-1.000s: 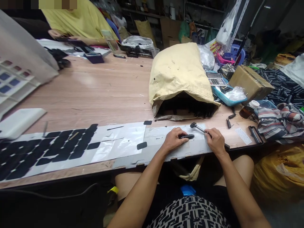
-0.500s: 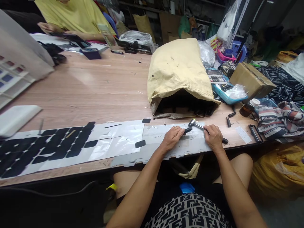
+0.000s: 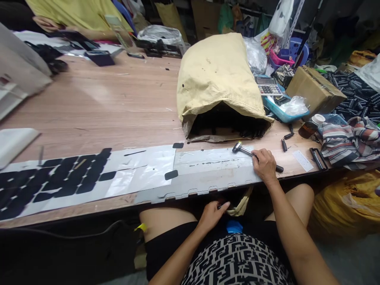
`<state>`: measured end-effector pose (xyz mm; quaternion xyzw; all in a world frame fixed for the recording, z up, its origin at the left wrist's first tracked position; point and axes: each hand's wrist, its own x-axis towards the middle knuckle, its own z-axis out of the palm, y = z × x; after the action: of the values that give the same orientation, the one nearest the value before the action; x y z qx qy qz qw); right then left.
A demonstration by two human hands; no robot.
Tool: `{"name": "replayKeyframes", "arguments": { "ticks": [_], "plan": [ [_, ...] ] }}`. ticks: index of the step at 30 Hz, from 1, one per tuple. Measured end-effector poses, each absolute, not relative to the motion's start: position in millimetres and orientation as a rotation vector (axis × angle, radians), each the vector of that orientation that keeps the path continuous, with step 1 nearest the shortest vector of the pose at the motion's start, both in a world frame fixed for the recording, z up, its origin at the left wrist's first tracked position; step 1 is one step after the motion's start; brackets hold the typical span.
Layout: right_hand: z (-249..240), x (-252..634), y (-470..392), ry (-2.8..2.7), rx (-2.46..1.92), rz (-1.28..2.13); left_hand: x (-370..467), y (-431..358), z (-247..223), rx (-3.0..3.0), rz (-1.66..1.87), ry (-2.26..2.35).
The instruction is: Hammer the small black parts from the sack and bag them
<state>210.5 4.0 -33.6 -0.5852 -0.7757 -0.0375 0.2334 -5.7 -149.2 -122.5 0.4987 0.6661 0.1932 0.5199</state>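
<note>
My right hand (image 3: 265,166) is closed around the handle of a small hammer (image 3: 246,151). The hammer lies low over the grey board (image 3: 208,174) along the table's front edge, its metal head pointing left and its black grip end sticking out to the right of my fist. Below the table edge, over my lap, my left hand (image 3: 212,217) has its fingers curled and its thumb pointing right. A small dark bit shows by the thumb, but what it is cannot be made out. A yellowish sack (image 3: 242,204) hangs just right of that hand.
A big cream sack (image 3: 221,71) with dark pieces inside opens toward me. Black rounded patches (image 3: 86,172) lie on a white sheet at left. To the right are small black parts (image 3: 284,145), a brown bottle (image 3: 310,127) and a calculator (image 3: 268,86). A person in yellow (image 3: 86,16) sits across.
My left hand has moved from the board beside the hammer head down below the table edge, along with the black piece it held. The right hand stays on the hammer. The view has shifted slightly.
</note>
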Motion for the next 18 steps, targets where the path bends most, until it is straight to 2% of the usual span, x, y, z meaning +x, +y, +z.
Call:
{"name": "replayKeyframes", "arguments": {
  "ticks": [4,10,16,18],
  "plan": [
    [-34,211,4,-2.126,-1.596,-0.112,-2,-132,-132,1.079,0.407,1.692],
    [-33,210,3,-2.128,-1.594,-0.109,9,-138,-120,1.150,0.450,1.472],
    [-33,210,3,-2.135,-1.588,-0.103,-8,-119,-34,1.345,0.487,0.986],
    [-34,210,4,-2.137,-1.591,-0.099,-21,-84,-4,1.375,0.657,1.087]
  ]
}}
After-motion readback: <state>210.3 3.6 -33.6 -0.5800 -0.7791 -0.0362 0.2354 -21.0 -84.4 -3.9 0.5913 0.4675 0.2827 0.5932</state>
